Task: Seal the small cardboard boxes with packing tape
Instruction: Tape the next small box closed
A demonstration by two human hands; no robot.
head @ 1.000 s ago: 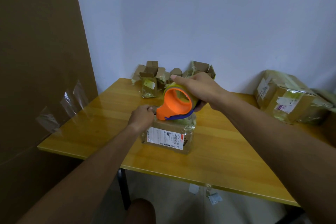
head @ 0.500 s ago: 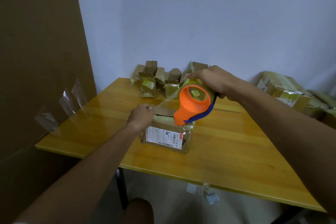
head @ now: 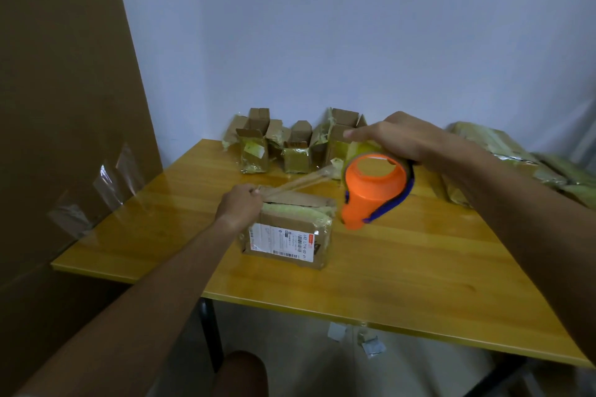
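Right hand [head: 409, 142], gripping the orange tape dispenser [head: 374, 187], has drawn clear tape [head: 303, 183] rightward off the labelled cardboard box [head: 287, 232] mid-desk [head: 387, 280]; left hand [head: 238, 206] pins the tape's end. Sealing strip ready to lay.

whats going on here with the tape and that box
A person is taping a small cardboard box shut on a wooden table. The left hand pins the tape end at the box's far left edge, while the right hand holds the orange tape dispenser lifted to the right, a strip of tape stretched between them.
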